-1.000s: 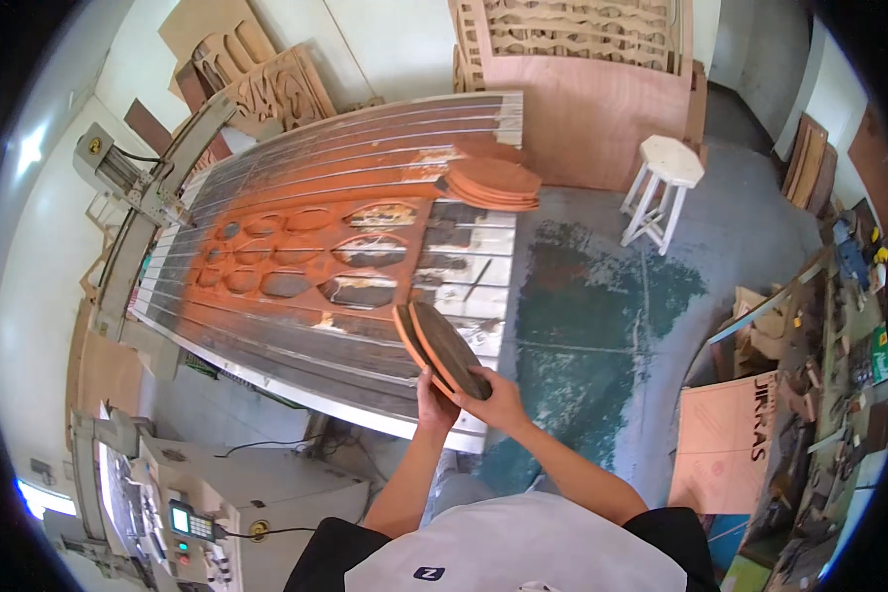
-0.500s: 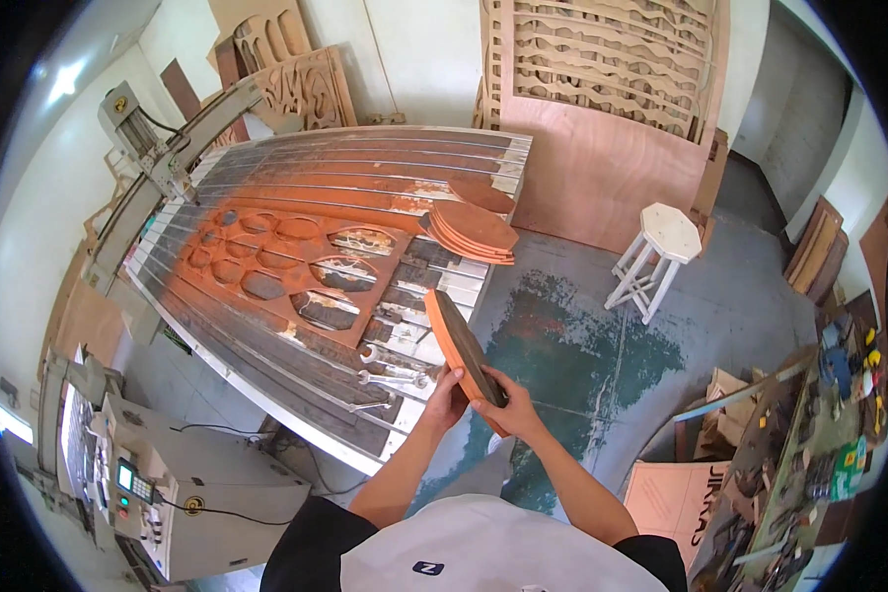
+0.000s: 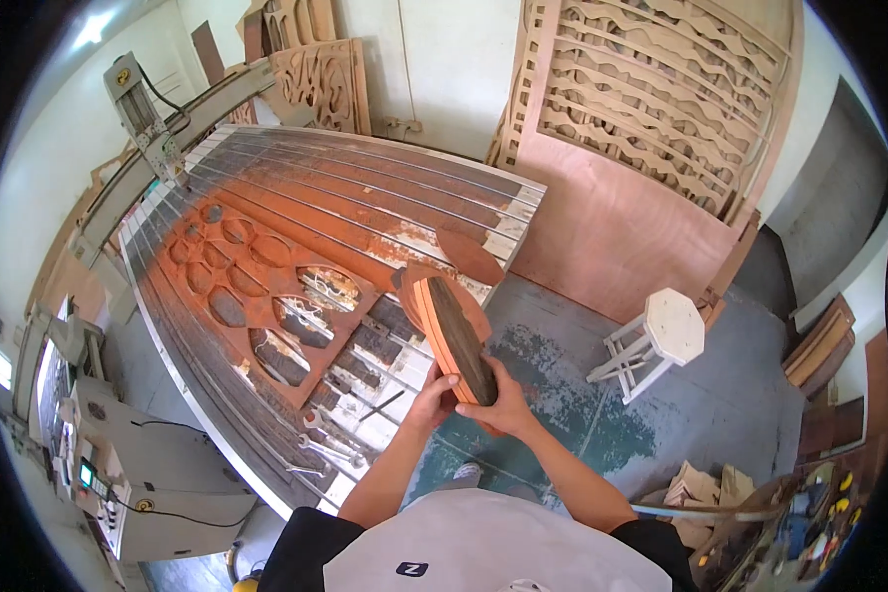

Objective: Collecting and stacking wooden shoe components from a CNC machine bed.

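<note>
Upright in front of my body I hold a small stack of oval wooden panels [image 3: 461,340], with orange edges and a dark brown face turned to the right. My left hand [image 3: 434,397] is closed on the lower left edge, its thumb against the orange side. On the lower right my right hand [image 3: 501,400] grips the same panels, fingers partly hidden below. Behind them, other rounded panels [image 3: 477,316] lie piled on the slatted machine bed [image 3: 385,187]. One flat oval panel [image 3: 469,257] rests just beyond that pile.
An orange-brown sheet with oval cutouts [image 3: 266,296] lies on the bed, with wrenches [image 3: 331,454] at its near edge. A gantry cutting head [image 3: 148,118] stands far left. A white stool [image 3: 673,321] is at right; a tool-cluttered bench [image 3: 809,533] lies lower right.
The held panels have tilted more upright, the dark face now showing more. My view has turned, so the stool and bed sit differently. Both hands keep their grip.
</note>
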`<state>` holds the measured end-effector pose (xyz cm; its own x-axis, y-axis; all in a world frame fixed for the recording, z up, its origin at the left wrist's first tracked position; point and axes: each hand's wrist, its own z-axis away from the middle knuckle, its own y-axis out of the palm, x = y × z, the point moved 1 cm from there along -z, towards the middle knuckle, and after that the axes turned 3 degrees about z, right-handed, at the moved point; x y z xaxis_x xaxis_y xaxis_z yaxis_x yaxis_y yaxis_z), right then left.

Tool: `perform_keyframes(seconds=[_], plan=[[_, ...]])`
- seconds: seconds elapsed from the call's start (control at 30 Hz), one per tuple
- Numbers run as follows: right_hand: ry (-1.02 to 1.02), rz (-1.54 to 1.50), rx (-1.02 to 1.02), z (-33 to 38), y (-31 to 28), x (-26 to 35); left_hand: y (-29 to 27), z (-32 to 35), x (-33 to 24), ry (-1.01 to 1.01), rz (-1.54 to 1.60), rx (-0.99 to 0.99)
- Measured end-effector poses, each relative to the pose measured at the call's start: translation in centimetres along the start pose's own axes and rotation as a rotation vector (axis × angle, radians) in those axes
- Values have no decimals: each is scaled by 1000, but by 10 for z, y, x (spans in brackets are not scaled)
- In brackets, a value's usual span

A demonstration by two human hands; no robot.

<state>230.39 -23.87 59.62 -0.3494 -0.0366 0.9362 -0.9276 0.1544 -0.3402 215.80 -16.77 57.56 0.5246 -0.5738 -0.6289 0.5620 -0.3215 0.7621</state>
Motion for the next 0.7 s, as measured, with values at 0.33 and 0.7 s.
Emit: perform_keyframes(seconds=[0.33, 0.7], plan=[[-588, 648, 350, -148, -165, -32, -16, -90, -48, 354, -157, -368], [-656, 640, 764, -274, -184, -61, 0, -98, 36, 518, 187, -759]])
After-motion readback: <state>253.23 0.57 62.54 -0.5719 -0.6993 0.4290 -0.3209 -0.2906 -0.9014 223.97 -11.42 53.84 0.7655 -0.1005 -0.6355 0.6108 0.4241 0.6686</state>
